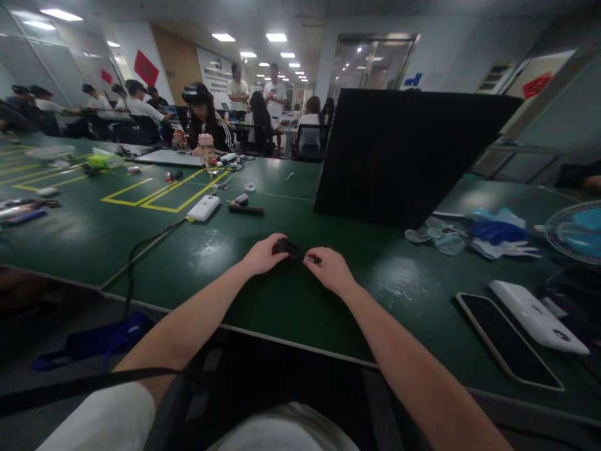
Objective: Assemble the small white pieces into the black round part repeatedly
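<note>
Just above the green table (277,307), my left hand (267,254) is closed around a small black block-like part (287,248) whose kind I cannot make out. A short gap to the right, my right hand (328,268) pinches a small dark piece with a silvery edge (312,258); the fingers hide most of it. The two held pieces face each other without touching. Beyond my left hand lie a black bar (245,210) and a small silvery cylinder (241,199).
A large black panel (399,156) stands behind my right hand. A white power bank (203,208) with a cable lies left. At right are a phone (509,340), another white power bank (539,316), blue-and-white gloves (500,232) and a fan (577,232). A person (206,122) sits across.
</note>
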`<state>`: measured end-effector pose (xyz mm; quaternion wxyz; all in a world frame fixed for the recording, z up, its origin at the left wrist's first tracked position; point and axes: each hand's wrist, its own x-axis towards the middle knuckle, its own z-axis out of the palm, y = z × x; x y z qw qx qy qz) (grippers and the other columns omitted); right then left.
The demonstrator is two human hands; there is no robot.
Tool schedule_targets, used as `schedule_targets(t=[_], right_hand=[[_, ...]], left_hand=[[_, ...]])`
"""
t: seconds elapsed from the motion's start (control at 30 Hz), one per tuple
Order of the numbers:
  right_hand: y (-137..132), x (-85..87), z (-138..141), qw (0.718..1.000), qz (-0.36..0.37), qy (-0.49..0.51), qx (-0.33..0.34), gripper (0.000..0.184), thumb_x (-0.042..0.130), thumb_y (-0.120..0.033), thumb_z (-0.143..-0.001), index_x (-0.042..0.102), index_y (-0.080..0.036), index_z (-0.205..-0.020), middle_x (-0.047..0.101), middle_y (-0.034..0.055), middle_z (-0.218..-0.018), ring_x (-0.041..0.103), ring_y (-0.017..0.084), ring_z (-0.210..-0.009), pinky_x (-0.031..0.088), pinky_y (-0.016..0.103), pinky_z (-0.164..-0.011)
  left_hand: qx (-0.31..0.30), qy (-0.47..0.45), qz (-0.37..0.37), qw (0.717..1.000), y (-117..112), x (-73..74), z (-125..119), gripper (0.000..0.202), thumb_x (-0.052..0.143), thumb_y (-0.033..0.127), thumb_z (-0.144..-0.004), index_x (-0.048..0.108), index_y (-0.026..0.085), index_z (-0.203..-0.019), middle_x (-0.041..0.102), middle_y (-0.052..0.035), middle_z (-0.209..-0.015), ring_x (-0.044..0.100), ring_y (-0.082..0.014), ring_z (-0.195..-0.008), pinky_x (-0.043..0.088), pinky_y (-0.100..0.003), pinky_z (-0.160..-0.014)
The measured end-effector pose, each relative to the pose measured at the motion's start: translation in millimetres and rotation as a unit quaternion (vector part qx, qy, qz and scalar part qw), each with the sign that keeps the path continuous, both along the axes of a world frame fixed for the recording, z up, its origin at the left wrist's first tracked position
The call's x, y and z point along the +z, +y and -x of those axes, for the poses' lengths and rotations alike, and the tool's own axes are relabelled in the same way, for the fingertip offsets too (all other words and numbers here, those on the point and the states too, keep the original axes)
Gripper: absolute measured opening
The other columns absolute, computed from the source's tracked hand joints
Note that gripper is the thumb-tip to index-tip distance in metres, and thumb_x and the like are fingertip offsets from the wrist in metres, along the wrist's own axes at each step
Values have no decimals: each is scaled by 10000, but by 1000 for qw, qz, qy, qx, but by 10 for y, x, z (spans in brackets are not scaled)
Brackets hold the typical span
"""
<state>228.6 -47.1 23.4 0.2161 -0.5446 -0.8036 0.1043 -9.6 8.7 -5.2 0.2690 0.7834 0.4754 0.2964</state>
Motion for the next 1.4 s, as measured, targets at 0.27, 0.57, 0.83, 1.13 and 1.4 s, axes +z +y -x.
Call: schedule_targets(t=[0.27, 0.57, 0.83, 1.13, 1.4], right_hand=[[-51, 13, 166, 993, -72, 54, 72, 206, 563, -321, -984, 739, -243, -1059, 711, 63, -1207, 629, 227, -1164, 489, 424, -1029], [-31, 92, -187, 997, -55, 27, 41, 269, 537, -310, -959, 753, -262, -1112, 697, 63, -1237, 596, 259, -1196, 462, 454, -1038], [32, 114, -565, 991, 107, -77, 18, 494, 689, -256, -765, 687, -266, -1258, 628, 57, -1357, 576, 287, -1232, 454, 426, -1045], [39, 119, -584, 983, 138, -88, -87, 470, 663, -255, -837, 658, -204, -1305, 649, 117, -1267, 630, 297, -1116, 502, 430, -946], [64, 35, -420, 974, 93, 184, -96, 511, 675, -197, -817, 633, -230, -1325, 680, 92, -1214, 664, 238, -1022, 552, 409, -895]], left_hand=[[-101, 4, -12, 995, -130, 64, -106, 558, 733, 331, -795, 593, 267, -1332, 746, -41, -1075, 717, -213, -927, 569, -364, -856], [-77, 4, -5, 997, -124, 42, -168, 526, 713, 398, -827, 591, 267, -1322, 751, -45, -1082, 720, -222, -950, 569, -373, -868], [-10, 40, -10, 999, -94, 53, -127, 530, 700, 434, -837, 583, 257, -1322, 750, -60, -1074, 718, -249, -967, 562, -387, -869], [-11, 45, -13, 999, -77, 12, -137, 532, 699, 431, -839, 567, 266, -1327, 746, -48, -1077, 715, -230, -949, 560, -362, -847], [-19, 41, -13, 999, -106, 45, -138, 526, 700, 392, -843, 565, 264, -1335, 747, -47, -1045, 717, -230, -937, 556, -366, -844]])
